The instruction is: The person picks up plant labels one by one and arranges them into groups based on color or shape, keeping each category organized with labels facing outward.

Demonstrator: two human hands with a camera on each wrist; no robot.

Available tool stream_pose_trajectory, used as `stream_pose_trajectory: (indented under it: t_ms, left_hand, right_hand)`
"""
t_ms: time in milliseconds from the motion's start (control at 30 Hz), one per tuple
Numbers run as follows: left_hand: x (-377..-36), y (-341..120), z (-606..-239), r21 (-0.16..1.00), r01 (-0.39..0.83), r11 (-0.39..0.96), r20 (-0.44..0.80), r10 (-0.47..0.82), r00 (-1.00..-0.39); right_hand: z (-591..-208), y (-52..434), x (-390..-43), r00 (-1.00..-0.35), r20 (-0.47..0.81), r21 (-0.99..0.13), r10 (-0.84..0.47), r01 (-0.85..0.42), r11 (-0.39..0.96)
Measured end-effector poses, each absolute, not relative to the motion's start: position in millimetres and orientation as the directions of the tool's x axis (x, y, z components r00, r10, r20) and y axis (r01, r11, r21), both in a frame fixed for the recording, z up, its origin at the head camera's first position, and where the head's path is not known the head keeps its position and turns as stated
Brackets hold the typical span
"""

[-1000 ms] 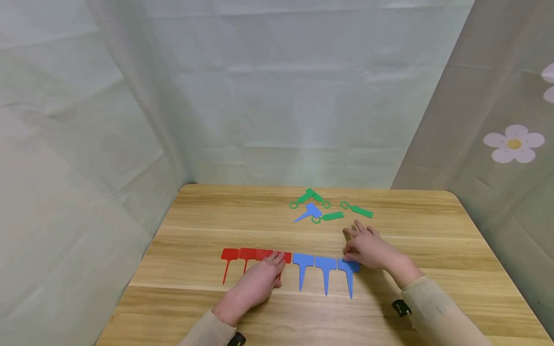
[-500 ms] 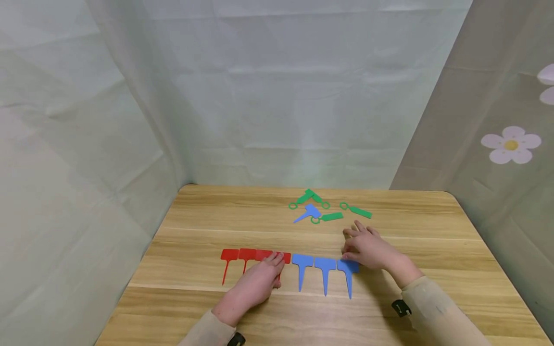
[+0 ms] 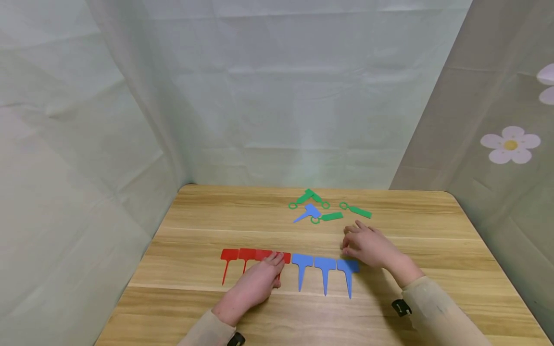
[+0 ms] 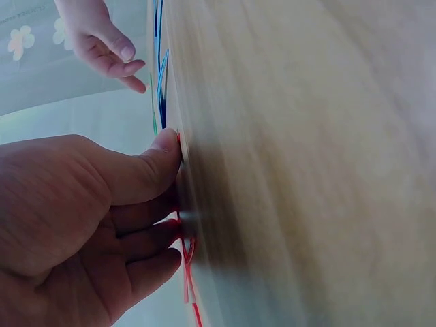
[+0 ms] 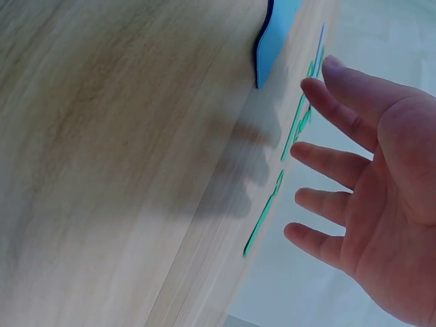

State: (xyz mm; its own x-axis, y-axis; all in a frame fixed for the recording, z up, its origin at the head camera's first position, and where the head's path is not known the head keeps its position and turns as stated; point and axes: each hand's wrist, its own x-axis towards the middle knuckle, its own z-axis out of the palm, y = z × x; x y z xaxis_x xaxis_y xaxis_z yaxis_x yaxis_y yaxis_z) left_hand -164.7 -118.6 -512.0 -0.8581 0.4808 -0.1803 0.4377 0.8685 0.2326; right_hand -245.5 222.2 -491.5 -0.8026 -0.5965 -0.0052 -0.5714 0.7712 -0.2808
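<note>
My left hand (image 3: 258, 277) rests with its fingertips on the right end of a row of red T-shaped plant labels (image 3: 230, 254), covering parts of them. In the left wrist view its thumb and fingers (image 4: 139, 174) touch the red edges flat on the tabletop. Right of the red row lie three blue T-shaped plant labels (image 3: 325, 264), stems toward me. My right hand (image 3: 370, 246) hovers just behind the rightmost blue label (image 3: 348, 266), holding nothing. In the right wrist view its fingers (image 5: 327, 163) are spread and loosely bent, apart from the table.
Farther back lie another blue plant label (image 3: 310, 211) and several green tags with ring ends (image 3: 360, 212), some overlapping. The wooden tabletop (image 3: 190, 221) ends at a pale cloth backdrop (image 3: 277, 120). A flower-patterned cloth (image 3: 510, 144) hangs on the right.
My right hand has lifted slightly off the rightmost blue label, exposing more of its top. The left hand and the labels have stayed in place.
</note>
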Motion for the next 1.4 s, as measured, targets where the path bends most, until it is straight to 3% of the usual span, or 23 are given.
stream_pose_trajectory:
  t_ms: [500,1400]
  left_hand:
    - [-163.3,-118.2,-508.7,0.246,0.435,0.866,-0.182,0.482,-0.857]
    - [-161.0,-120.4,-507.2,0.251,0.439,0.862,-0.164,0.485,-0.859]
  right_hand:
    - [-488.2,211.5,-251.5,-0.825,0.040,-0.281,-0.563,-0.550,0.786]
    - [-488.3,188.5,-261.5,-0.874,-0.004,-0.341,-0.486,-0.455,0.822]
